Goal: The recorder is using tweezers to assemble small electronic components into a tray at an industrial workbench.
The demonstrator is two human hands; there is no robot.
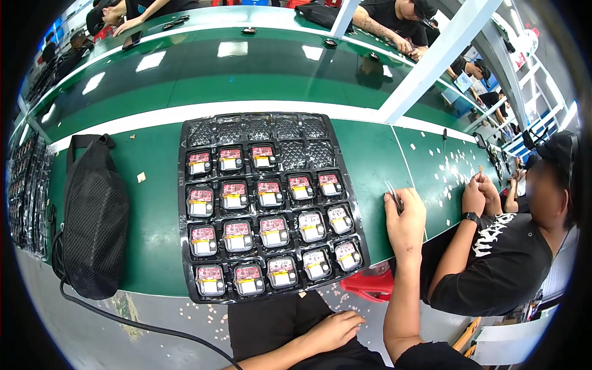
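Note:
My right hand (406, 223) is raised over the green bench, to the right of the tray, closed around a pair of tweezers (391, 192) whose tips point up and to the left. A black plastic tray (183, 203) lies in front of me, overhanging the bench's near edge. Its compartments hold several small square black housings, each with a red circuit board (270, 192) and a pale block. Bare pockets (259, 126) show along its far row and at the right of the second row. My left hand (336, 330) rests on my thigh, fingers stretched out, holding nothing.
A black mesh bag (98, 216) stands left of the tray, with a black cable (142, 325) running down from it. Stacked trays (28, 197) are at the far left. A co-worker (499, 259) sits close on my right, beside scattered pale scraps (453, 166). A white post (425, 68) rises beyond.

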